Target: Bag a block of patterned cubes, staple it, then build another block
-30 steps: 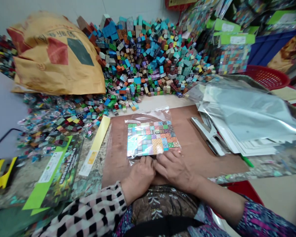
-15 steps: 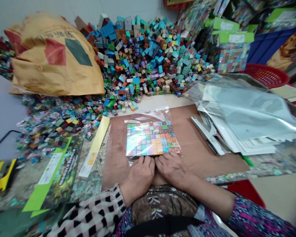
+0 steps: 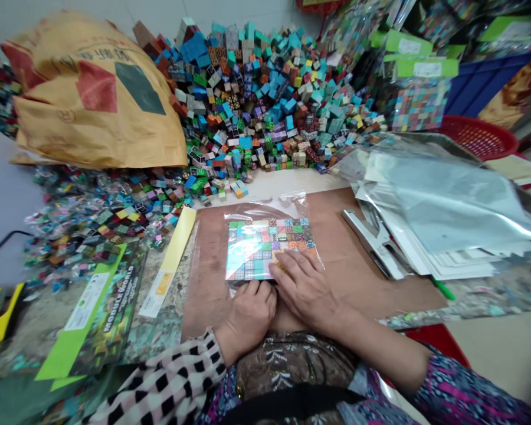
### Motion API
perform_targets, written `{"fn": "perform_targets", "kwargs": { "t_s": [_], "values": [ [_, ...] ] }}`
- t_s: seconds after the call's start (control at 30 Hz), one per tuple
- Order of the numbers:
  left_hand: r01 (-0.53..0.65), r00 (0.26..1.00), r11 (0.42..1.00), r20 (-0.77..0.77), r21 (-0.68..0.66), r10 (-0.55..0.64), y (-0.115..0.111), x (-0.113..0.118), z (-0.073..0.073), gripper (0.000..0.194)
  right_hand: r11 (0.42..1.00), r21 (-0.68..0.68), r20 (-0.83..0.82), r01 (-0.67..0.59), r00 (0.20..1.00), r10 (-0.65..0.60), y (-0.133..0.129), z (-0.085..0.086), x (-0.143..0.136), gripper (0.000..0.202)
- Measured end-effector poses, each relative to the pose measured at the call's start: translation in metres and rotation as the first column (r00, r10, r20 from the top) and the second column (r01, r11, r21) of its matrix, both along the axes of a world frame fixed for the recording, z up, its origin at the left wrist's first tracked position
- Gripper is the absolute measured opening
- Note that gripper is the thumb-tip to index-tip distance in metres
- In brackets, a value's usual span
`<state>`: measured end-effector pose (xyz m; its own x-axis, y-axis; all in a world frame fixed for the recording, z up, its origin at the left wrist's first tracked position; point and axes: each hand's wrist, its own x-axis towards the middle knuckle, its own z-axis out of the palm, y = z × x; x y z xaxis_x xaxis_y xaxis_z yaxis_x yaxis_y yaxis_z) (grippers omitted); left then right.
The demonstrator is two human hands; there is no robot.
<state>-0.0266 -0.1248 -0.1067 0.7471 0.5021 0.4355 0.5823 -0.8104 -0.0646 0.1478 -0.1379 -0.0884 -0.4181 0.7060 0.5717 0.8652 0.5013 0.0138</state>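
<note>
A clear plastic bag [image 3: 248,251] of small patterned cubes, packed in a flat block, lies on the brown board [image 3: 354,277] in front of me. My left hand [image 3: 253,313] is closed at the bag's near edge, its fingers curled over that edge. Flat across the block's near right part rests my right hand [image 3: 307,286], fingers stretched out and pressing on the plastic. It covers some of the cubes there.
Behind the board rises a heap of loose cubes [image 3: 265,112], beside a tan sack [image 3: 97,112]. At right lie a stapler [image 3: 374,245] and stacked plastic sleeves [image 3: 460,200]. Left of the board are a yellow strip [image 3: 170,260], green-topped printed cards [image 3: 92,313] and a yellow tool [image 3: 0,316].
My right hand has gone from curled at the bag's near edge to lying flat on top of the cubes. My left hand stays at the near edge.
</note>
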Motion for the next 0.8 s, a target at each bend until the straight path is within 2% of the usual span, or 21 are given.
{"fn": "perform_targets", "kwargs": {
  "t_s": [0.23, 0.4, 0.6, 0.8],
  "values": [
    [0.006, 1.0, 1.0, 0.015, 0.011, -0.007, 0.0, -0.003, -0.004, 0.035, 0.988, -0.125, 0.242, -0.092, 0.963, 0.12, 0.019, -0.018, -0.002, 0.048],
    [0.017, 1.0, 1.0, 0.016, 0.015, -0.017, -0.001, -0.005, -0.005, 0.033, 0.967, -0.215, 0.261, -0.138, 0.946, 0.193, 0.022, -0.017, -0.002, 0.056],
    [0.055, 0.998, 0.998, 0.025, 0.014, -0.055, 0.0, -0.007, -0.005, 0.03, 0.95, -0.297, 0.257, -0.1, 0.95, 0.18, 0.024, -0.016, -0.007, 0.06],
    [0.099, 0.993, 0.995, 0.062, 0.017, -0.1, 0.001, -0.008, -0.007, 0.032, 0.954, -0.289, 0.285, -0.076, 0.945, 0.162, 0.026, -0.017, -0.013, 0.06]
  ]
}}
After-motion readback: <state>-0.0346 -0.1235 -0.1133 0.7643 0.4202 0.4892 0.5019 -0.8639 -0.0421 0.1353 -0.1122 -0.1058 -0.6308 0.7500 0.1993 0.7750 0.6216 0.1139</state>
